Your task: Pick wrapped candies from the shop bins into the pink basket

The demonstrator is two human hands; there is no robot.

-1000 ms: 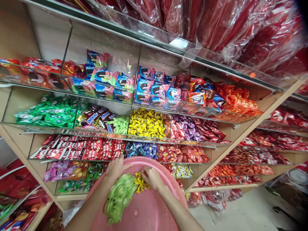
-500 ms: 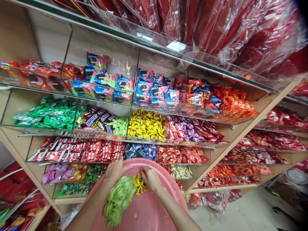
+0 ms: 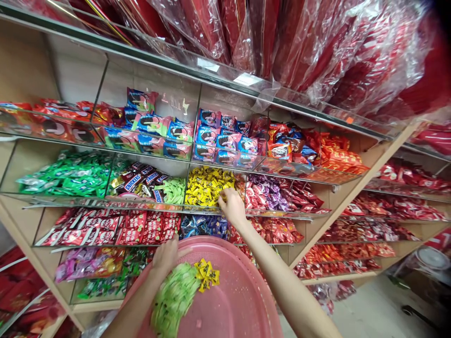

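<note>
My left hand (image 3: 165, 257) is closed on the far left rim of a pink plastic basin (image 3: 232, 300). Inside the basin, a heap of green-wrapped candies (image 3: 174, 295) lies below that hand, with a few yellow-wrapped candies (image 3: 206, 274) beside it. My right hand (image 3: 232, 206) is raised past the basin to a shelf compartment. Its curled fingers touch the right edge of a pile of yellow-wrapped candies (image 3: 206, 185); what is between them, if anything, is hidden.
Glass-fronted shelves surround the pile. Green candies (image 3: 70, 173), Snickers bars (image 3: 136, 180) and purple candies (image 3: 273, 190) share its row. Blue-and-pink cookie packs (image 3: 214, 136) sit one row up. A glass lip (image 3: 211, 210) edges the compartment. Red plastic-wrapped items (image 3: 299, 42) lie overhead.
My right hand has left the basin and moved up to the yellow candies on the shelf. The few yellow candies in the basin are now uncovered. My left hand stays on the rim.
</note>
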